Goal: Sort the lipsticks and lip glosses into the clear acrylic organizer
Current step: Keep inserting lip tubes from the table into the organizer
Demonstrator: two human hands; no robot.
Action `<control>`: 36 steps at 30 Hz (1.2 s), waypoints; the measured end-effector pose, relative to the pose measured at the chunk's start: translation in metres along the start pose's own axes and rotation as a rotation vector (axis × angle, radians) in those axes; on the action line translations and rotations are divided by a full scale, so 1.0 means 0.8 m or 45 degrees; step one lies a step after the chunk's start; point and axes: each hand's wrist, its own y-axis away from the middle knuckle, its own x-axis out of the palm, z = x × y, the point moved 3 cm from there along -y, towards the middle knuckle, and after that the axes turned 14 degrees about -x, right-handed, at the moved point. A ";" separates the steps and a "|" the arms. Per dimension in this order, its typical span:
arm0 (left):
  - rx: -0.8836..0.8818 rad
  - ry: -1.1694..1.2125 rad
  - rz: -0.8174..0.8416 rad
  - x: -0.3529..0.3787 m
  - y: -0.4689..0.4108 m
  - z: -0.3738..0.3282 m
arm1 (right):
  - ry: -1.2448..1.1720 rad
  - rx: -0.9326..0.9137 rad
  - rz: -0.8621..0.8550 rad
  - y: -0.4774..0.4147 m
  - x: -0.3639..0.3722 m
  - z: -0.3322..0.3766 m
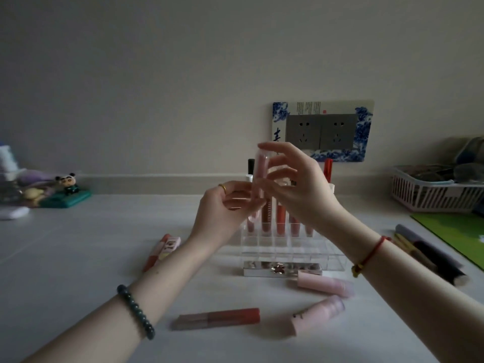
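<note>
You're holding a pink gloss tube [259,174] upright in the air, just above the back row of the clear organizer [288,248]. Your left hand [222,208] is pinching its lower end between thumb and fingers. Your right hand [301,189] is curling round the upper half, with the forefinger reaching over the top. The motion blur is hiding exactly where each fingertip is touching.

Behind the tube, a row of glosses [281,221] is standing upright in the organizer's back slots, with a black cap [251,163] poking up at the left end and a red cap [328,166] at the right. The nearer slots are showing only clear plastic.

A mirrored case [282,269] is lying right against the organizer's front edge. Nearer you, two pink lipsticks [324,284] are lying on their sides on the table [78,258]. A long reddish gloss [217,318] is resting flat beside them to the left. Two more tubes [162,251] are lying together beyond your left wrist.

A gold ring [222,188] is showing on your left hand, a green bead bracelet [136,313] on that wrist and a red string [372,251] on the right one. A white basket [432,195] is sitting far right by the wall.
</note>
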 end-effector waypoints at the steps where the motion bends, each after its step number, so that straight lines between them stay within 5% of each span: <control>1: -0.012 -0.016 -0.015 -0.005 -0.004 0.005 | 0.021 -0.001 -0.004 -0.001 0.008 -0.004; 36: -0.111 -0.306 -0.078 -0.014 -0.003 0.048 | 0.235 0.103 0.056 0.015 0.013 -0.030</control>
